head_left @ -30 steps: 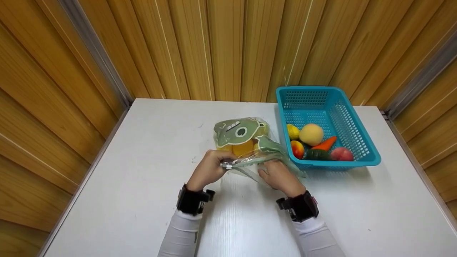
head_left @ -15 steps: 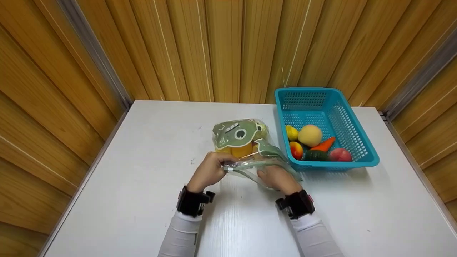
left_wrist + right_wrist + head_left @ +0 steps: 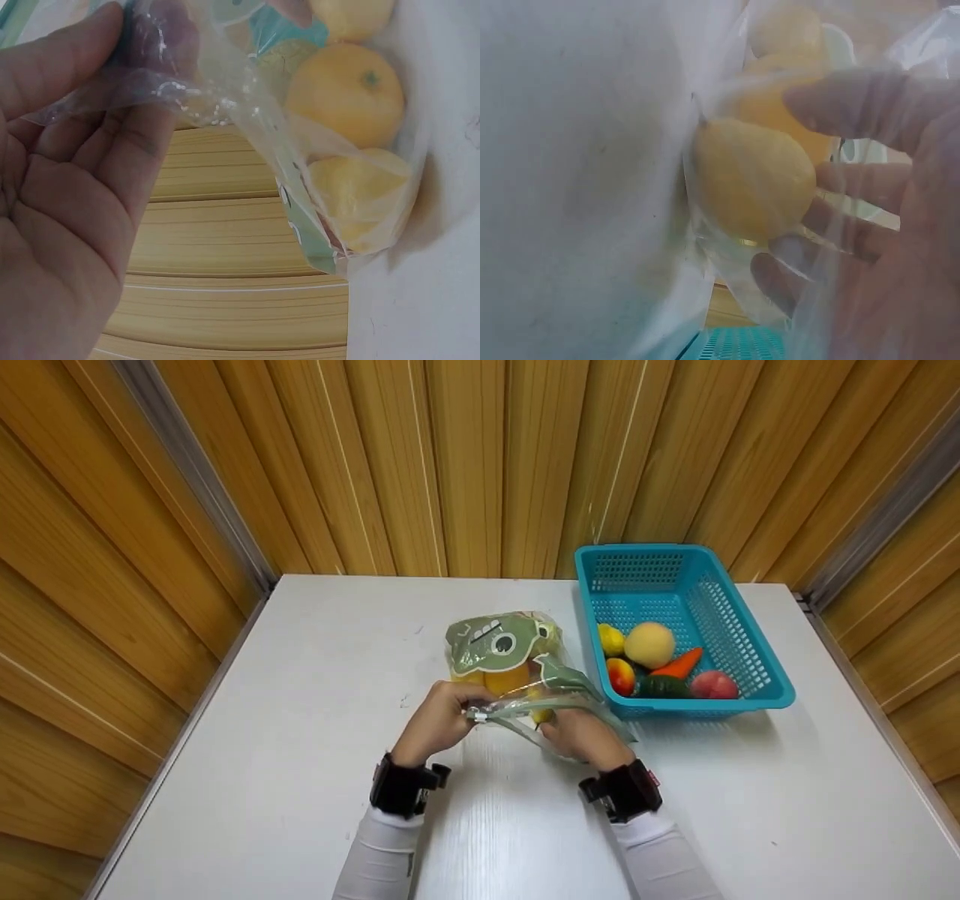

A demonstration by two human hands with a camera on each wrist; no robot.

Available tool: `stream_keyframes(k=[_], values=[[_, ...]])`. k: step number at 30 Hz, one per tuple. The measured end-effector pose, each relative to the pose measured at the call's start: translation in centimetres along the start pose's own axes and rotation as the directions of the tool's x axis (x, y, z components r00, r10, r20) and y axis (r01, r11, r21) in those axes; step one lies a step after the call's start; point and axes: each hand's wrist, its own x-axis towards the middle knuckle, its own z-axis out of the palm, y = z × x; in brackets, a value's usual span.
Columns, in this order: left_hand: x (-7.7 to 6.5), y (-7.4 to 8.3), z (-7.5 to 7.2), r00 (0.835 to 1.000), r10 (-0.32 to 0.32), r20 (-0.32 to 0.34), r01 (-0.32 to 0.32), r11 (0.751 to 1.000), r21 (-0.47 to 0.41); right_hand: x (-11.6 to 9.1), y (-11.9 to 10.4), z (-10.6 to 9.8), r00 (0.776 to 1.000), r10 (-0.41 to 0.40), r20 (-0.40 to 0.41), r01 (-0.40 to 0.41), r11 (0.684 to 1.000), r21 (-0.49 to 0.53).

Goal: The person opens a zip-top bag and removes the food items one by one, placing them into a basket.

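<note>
Centrally in the head view, the clear bag point(image 3: 489, 654) with its green cartoon print lies on the white table point(image 3: 330, 682), its mouth towards the bottom of the frame. The left hand point(image 3: 437, 720) pinches the rim between thumb and fingers, close to the white slider point(image 3: 478, 717). The right hand point(image 3: 590, 735) is in the mouth; in the right wrist view its fingers are spread apart, the tips at the edge of a pear point(image 3: 754, 180). Whether they touch it I cannot tell.

The film looks thin, limp and slick, apt to slide or crease under the fingertips, so the stiffer zip strip is probably the best place to hold. The fruit likely gives the bag some weight and lets its far end sit steady. The pear looks firm and smooth; its broad belly should suit a grip better than the thin stem.

Inside the bag, an orange point(image 3: 345, 94) and a yellow fruit point(image 3: 360, 196) sit side by side in the left wrist view. Right of centre in the head view stands the blue basket point(image 3: 712, 705), with a lemon point(image 3: 611, 640), a pale peach point(image 3: 650, 644), a red-and-yellow fruit point(image 3: 621, 677), a carrot point(image 3: 680, 663), a dark green vegetable point(image 3: 665, 687) and a pink fruit point(image 3: 714, 685) gathered in its near half.
</note>
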Motion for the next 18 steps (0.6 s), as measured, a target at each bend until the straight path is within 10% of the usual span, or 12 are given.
stream_keyframes(k=[18], values=[[-0.2, -0.3, -0.1, 1.0, 0.011, -0.006, -0.011, 1.0, -0.01, -1.5, 0.3, -0.5, 0.991, -0.099, -0.086, 0.099, 0.995, -0.003]])
